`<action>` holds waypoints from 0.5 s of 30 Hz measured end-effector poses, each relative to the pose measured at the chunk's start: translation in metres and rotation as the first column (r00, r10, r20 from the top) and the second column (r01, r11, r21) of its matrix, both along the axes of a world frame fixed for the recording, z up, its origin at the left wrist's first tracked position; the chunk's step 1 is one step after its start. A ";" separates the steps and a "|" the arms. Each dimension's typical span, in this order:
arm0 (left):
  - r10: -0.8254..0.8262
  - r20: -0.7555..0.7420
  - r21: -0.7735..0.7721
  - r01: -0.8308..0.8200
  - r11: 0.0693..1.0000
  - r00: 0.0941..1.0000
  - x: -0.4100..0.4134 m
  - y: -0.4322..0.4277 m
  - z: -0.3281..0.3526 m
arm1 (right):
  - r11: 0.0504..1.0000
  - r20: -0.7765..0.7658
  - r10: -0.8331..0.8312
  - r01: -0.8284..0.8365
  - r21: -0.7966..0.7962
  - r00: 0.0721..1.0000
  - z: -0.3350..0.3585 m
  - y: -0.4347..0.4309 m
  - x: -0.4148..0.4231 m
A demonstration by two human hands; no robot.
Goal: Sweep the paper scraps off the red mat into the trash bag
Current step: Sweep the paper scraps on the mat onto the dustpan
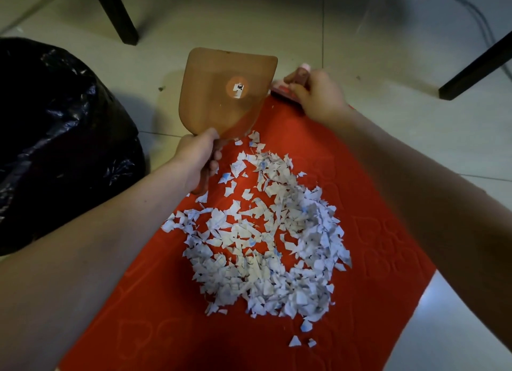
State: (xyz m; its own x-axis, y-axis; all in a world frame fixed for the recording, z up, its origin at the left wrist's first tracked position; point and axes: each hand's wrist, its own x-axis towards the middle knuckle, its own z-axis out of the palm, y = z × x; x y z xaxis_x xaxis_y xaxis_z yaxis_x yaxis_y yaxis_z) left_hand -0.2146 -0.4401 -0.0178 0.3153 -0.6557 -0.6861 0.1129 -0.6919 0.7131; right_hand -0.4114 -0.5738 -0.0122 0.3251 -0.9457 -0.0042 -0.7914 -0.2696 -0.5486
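Note:
A wide heap of white and blue paper scraps [260, 243] lies on the red mat [155, 315]. My left hand [198, 160] grips the handle of a translucent brown dustpan [224, 93], raised with its underside facing me, above the mat's far left edge. My right hand [315, 93] is closed on the handle of a small pink brush [285, 89] at the mat's far end, partly hidden behind the dustpan. The black trash bag [58, 137] bulges on the floor to the left of the mat.
Pale floor tiles surround the mat. Black furniture legs stand at the back left [117, 13] and the right [479, 62]. A thin cable [482, 24] runs across the floor at the far right.

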 end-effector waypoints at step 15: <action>-0.012 0.023 -0.024 0.013 1.000 1.000 -0.004 -0.003 0.002 | 0.999 0.015 0.031 -0.031 -0.017 0.999 0.030 0.015 -0.045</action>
